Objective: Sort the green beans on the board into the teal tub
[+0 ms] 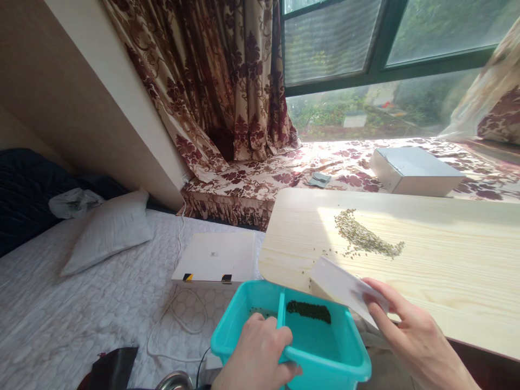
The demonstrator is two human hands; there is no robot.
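Note:
My left hand (264, 346) is closed over the near rim of a turquoise two-compartment plastic bin (361, 357), by its divider. Dark green grains (309, 311) lie in a strip in the bin's right compartment; a few specks show in the left one, partly hidden by my hand. Between the thumb and fingers of my right hand (410, 319) is a thin white card (345, 284), tilted at the table's near edge just above the bin. On the light wooden table (447, 260), a curved scatter of small greenish grains (365, 235) lies beyond the card, with several strays close to it.
The bin sits under the table's near left corner. Left of it, a flat white box (217, 254) and a white cable (179, 319) rest on the quilted bed (122, 292). A pale box (416, 168) and folded cloth (319, 179) lie on the window seat. A metal bowl-like object (174, 381) is partly visible below.

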